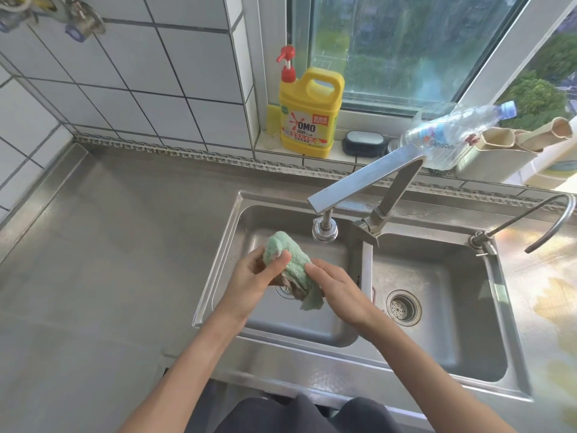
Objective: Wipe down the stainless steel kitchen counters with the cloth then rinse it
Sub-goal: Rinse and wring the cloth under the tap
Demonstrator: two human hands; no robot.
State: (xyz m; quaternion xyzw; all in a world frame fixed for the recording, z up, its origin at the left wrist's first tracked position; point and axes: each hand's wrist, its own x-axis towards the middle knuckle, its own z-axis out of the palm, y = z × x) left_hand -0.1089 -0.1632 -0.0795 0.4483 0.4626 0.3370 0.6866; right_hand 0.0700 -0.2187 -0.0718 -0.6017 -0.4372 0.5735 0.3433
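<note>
Cloth [288, 267] is bunched up over the left sink bowl [312, 326], just under and left of the tap spout [324, 231]. Both hands are on it. Left hand [253, 276] is wrapped round the upper wad, thumb across the front. Right hand [338, 289] grips the lower end, fingers curled under it. Looks like wringing or rubbing, so I'd put this at the rinse step. Can't see any water running.

Handling: soft terry, light, limp, probably wet, so a bit heavier and drippy. No fragile parts. It holds best bunched at both ends as it is now; a loose corner dangles below the right hand and will flop.

Around it:
- drain [284, 290] right beneath the cloth, partly hidden
- tap arm angled over the divider between the bowls, close above the hands, the main thing to knock
- right bowl with strainer [403, 307]
- thin curved second tap [552, 220] at the sink's back right corner
- on the sill behind: yellow detergent jug [307, 117], dark soap dish [363, 143], clear bottle [452, 132] lying tilted
- counter [109, 260] to the left of the sink
</note>
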